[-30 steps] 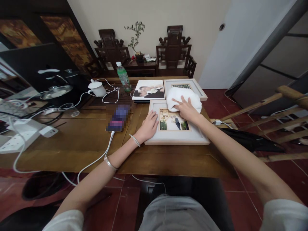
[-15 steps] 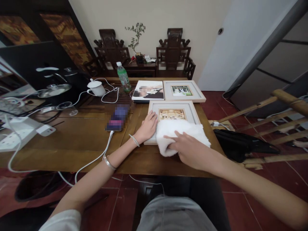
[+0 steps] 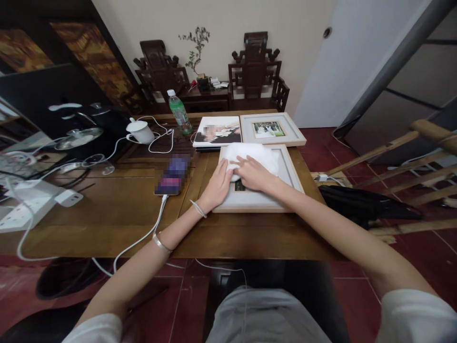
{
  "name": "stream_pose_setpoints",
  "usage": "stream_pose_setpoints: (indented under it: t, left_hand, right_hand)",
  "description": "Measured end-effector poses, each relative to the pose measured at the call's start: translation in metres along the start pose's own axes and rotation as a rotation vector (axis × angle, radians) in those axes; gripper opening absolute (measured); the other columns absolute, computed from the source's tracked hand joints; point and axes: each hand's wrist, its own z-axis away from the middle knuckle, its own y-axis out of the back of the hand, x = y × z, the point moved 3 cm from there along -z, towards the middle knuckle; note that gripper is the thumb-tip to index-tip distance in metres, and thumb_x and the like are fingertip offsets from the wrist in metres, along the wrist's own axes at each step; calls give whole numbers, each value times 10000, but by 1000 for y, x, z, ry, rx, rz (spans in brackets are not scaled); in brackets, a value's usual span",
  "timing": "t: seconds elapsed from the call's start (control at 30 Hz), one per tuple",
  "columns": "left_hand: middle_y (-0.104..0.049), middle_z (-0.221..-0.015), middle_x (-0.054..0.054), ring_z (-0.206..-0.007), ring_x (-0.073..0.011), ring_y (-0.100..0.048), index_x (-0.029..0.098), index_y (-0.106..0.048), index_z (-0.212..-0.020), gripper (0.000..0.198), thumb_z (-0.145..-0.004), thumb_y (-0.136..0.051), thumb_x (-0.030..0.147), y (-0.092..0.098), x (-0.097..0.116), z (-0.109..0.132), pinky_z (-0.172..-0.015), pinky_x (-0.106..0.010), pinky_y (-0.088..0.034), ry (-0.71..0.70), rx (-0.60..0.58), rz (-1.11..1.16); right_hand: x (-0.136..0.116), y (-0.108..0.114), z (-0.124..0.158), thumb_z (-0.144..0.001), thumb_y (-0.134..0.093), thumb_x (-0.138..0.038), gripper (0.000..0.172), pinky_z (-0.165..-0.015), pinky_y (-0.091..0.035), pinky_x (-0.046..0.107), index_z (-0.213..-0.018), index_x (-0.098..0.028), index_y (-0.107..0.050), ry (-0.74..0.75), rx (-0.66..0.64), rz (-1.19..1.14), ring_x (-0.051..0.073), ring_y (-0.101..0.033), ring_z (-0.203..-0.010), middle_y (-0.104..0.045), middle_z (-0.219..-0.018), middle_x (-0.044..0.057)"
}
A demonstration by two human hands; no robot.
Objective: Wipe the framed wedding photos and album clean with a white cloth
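A light wooden picture frame [image 3: 264, 204] lies flat at the near right of the table, a small photo partly showing in its middle. Across its upper part is spread a fluffy white cloth [image 3: 250, 150]. My right hand [image 3: 254, 175] presses on the cloth and grips it near its left end, the fingers partly sunk in its folds. Along the frame's left side rests my left hand [image 3: 218, 186], fingers stretched out flat, the tips beside the cloth's edge. Most of the photo is hidden under the cloth and my right hand.
Behind lie a second picture frame [image 3: 293, 131] and a photo album [image 3: 219, 125]. A phone [image 3: 173, 176] charges at the left. Further over stand a green bottle [image 3: 180, 114], a white lidded cup [image 3: 140, 132] and a power strip [image 3: 21, 209]. White cables cross the wooden table [image 3: 117, 209].
My right hand has moved the cloth from the frame's near right corner up and left to its far side. The left hand stays at the frame's left edge.
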Motion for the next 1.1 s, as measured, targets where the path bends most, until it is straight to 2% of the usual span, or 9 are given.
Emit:
stream_pose_setpoints:
  t: [0.1,0.2,0.37,0.53,0.67,0.8,0.9,1.0,1.1]
  left_hand:
    - [-295,-1494,-188,-1403,-233,-245,49,-293,-1410,613,-960,-243,462,-3,-3,1,-1156,-407,-199,-45,-47,-86]
    - [-334,-1477,-183,-1407,-249,-230,69,-322,-1397,572,-960,-266,434,-6,-7,1,-1145,-434,-226,-75,-77,-164]
    - [-366,-1462,-172,-1399,-255,-253,95,-372,-1367,518,-961,-270,400,-7,-10,2,-1136,-468,-244,-102,-63,-214]
    - [-346,-1475,-165,-1405,-263,-234,103,-386,-1365,519,-965,-258,407,-8,-10,3,-1108,-507,-284,-67,-82,-219]
    - [-340,-1477,-170,-1408,-263,-224,84,-396,-1356,509,-968,-251,381,-8,-8,3,-1112,-504,-281,-63,-89,-232]
    - [-343,-1472,-179,-1410,-271,-214,66,-412,-1337,498,-967,-262,364,-9,-8,2,-1117,-501,-274,-61,-106,-259]
    - [-358,-1463,-181,-1409,-277,-216,79,-428,-1322,481,-964,-265,357,-9,-8,2,-1107,-516,-287,-77,-102,-265]
    - [-370,-1454,-184,-1410,-275,-215,78,-428,-1319,478,-962,-267,352,-9,-7,2,-1112,-507,-284,-85,-104,-270]
    - [-373,-1452,-184,-1411,-279,-210,78,-428,-1318,477,-962,-265,350,-9,-7,2,-1112,-514,-279,-87,-112,-271]
  right_hand:
    - [21,-4,-11,-754,-440,-24,454,-1029,-311,520,-1160,-116,-621,-15,-1,34,314,-340,-1319,-471,-1402,113]
    - [36,-3,-7,-753,-428,-15,463,-1028,-299,517,-1157,-127,-623,-52,-14,48,306,-316,-1332,-461,-1409,114]
    - [61,5,23,-725,-413,10,468,-1011,-289,510,-1096,-142,-654,-139,-65,79,302,-347,-1308,-497,-1372,124]
    - [79,12,61,-711,-412,12,430,-939,-341,493,-1025,-126,-671,-236,-106,113,318,-463,-1193,-570,-1271,162]
    - [55,20,88,-670,-411,30,467,-946,-342,491,-1017,-135,-675,-191,-150,91,318,-456,-1207,-546,-1316,141]
    - [10,39,115,-664,-411,34,456,-927,-392,448,-966,-153,-698,-170,-228,-13,301,-539,-1132,-620,-1198,152]
    - [-21,56,129,-666,-396,37,482,-910,-432,399,-959,-195,-700,-138,-254,-161,271,-590,-1080,-663,-1113,118]
    - [-47,63,134,-654,-397,36,502,-967,-415,407,-984,-203,-691,-48,-239,-258,265,-522,-1190,-635,-1193,105]
    - [-57,56,128,-655,-403,29,510,-1034,-350,500,-1042,-167,-671,-17,-211,-239,297,-386,-1310,-514,-1360,115]
